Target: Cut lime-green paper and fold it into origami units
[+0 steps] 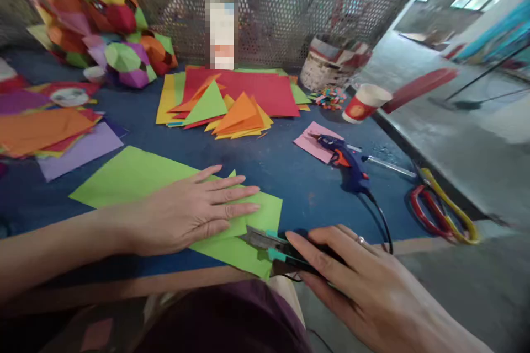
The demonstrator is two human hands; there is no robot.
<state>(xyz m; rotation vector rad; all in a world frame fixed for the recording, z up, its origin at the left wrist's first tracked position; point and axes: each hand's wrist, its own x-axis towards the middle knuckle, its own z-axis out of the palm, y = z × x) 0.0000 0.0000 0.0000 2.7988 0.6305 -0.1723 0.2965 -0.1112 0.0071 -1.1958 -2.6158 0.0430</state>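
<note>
A sheet of light green paper (pixel 124 176) lies near the front edge of the table, with a smaller green piece on top at its right part. My left hand (pixel 194 207) rests flat on it, fingers stretched out to the right. In my right hand (pixel 351 281) is a utility knife (pixel 273 245), black with teal parts, its blade pointing left. The blade's tip meets the green paper just below my left fingertips. My right fingers wrap round the handle and hide most of it.
A blue glue gun (pixel 351 165) lies on pink paper (pixel 314 140), right of centre. Scissors (pixel 443 209) sit at the right edge. Farther back are coloured paper sheets (pixel 248 88), a paper cup (pixel 364 103), a paint-stained bucket (pixel 327 63) and a many-coloured paper figure (pixel 124 60).
</note>
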